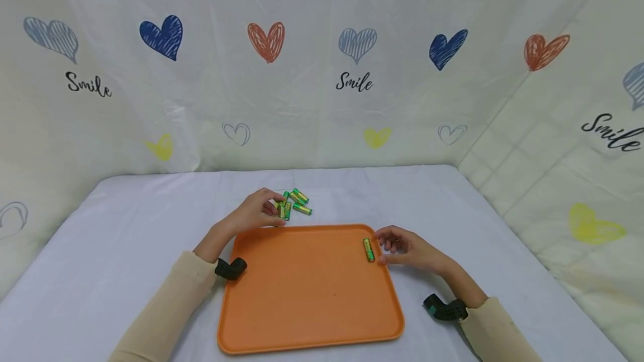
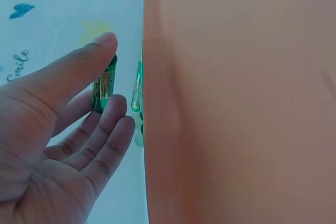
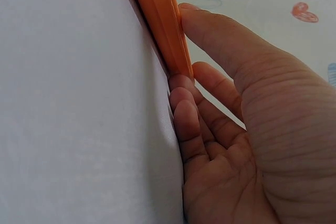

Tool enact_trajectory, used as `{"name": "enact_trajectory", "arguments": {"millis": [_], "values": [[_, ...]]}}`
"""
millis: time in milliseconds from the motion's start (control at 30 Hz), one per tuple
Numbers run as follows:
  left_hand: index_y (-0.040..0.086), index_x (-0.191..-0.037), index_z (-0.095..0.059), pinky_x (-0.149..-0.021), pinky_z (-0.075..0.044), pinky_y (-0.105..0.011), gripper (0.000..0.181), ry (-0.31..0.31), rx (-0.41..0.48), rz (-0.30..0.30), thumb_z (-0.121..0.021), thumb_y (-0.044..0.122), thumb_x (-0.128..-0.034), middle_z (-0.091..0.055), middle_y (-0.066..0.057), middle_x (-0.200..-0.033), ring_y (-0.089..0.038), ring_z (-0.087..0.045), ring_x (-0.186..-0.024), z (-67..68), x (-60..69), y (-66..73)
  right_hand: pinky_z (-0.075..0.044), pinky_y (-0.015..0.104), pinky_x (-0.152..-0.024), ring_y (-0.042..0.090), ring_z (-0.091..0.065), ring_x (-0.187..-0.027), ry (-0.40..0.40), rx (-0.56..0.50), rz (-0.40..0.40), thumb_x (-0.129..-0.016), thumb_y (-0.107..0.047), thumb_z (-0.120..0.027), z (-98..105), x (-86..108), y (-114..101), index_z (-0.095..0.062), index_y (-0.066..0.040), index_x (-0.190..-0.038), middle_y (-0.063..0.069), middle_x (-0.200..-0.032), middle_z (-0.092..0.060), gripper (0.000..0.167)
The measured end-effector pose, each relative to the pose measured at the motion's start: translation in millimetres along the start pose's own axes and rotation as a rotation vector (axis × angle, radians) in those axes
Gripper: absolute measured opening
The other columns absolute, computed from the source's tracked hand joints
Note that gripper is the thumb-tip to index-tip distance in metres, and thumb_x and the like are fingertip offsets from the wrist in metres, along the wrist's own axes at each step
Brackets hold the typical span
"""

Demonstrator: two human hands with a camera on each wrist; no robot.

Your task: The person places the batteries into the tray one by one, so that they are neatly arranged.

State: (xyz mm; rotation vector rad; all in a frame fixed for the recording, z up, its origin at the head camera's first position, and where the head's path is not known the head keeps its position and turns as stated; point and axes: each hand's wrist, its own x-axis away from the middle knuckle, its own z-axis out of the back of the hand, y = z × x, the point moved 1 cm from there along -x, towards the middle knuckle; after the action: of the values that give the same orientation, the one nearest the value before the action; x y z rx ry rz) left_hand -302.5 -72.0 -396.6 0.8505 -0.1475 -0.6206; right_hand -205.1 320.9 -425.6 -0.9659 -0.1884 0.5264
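My left hand (image 1: 261,208) is just past the back left edge of an orange tray (image 1: 312,295). Its thumb and fingertips pinch a green and gold battery (image 2: 104,85), partly covered by the thumb and a finger in the left wrist view. Several similar batteries (image 1: 302,209) lie loosely on the table beside that hand. At the tray's back right corner, my right hand (image 1: 410,247) holds the rim. In the right wrist view the thumb touches the upper rim, with curled fingertips (image 3: 186,119) along the lower edge. One battery (image 1: 369,250) lies inside the tray near this hand.
A white cloth (image 1: 126,228) covers the table. Behind it hangs a pale curtain (image 1: 307,105) printed with hearts and the word Smile, which continues along the right side. Dark devices (image 1: 445,309) are strapped at both wrists, below light sleeves.
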Motion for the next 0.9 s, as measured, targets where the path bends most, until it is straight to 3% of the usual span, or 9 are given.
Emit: {"name": "enact_trajectory", "arguments": {"millis": [367,600,900], "values": [[-0.002,-0.129,-0.057,-0.089,-0.054,-0.035,0.057,-0.036,0.014,-0.044,-0.080,0.018,-0.0819,-0.053,-0.013,-0.114,-0.021,-0.063,-0.094,-7.9,-2.0,7.9,-0.044,0.023,-0.074,0.022,-0.050,-0.086,-0.006,0.000,0.005,-0.086,-0.013,-0.075,0.7,0.3,0.2,-0.057,-0.005,-0.123,0.012,-0.101,-0.057,0.042],[-0.005,-0.128,-0.057,-0.088,-0.054,-0.032,0.055,-0.050,0.009,-0.102,-0.079,0.015,-0.0823,-0.053,-0.012,-0.109,-0.020,-0.064,-0.092,-13.3,-4.4,13.1,-0.044,0.023,-0.073,0.021,-0.050,-0.087,-0.001,0.000,-0.018,-0.086,-0.014,-0.076,0.8,0.6,-1.2,-0.058,-0.006,-0.123,0.013,-0.100,-0.056,0.042],[-0.003,-0.129,-0.057,-0.087,-0.054,-0.034,0.055,-0.077,0.001,-0.122,-0.080,0.016,-0.0823,-0.055,-0.012,-0.112,-0.020,-0.063,-0.093,-23.2,-7.6,21.7,-0.044,0.023,-0.073,0.019,-0.050,-0.087,0.001,-0.003,-0.034,-0.086,-0.015,-0.076,0.1,1.1,-4.7,-0.058,-0.005,-0.124,0.011,-0.100,-0.057,0.043]]}}
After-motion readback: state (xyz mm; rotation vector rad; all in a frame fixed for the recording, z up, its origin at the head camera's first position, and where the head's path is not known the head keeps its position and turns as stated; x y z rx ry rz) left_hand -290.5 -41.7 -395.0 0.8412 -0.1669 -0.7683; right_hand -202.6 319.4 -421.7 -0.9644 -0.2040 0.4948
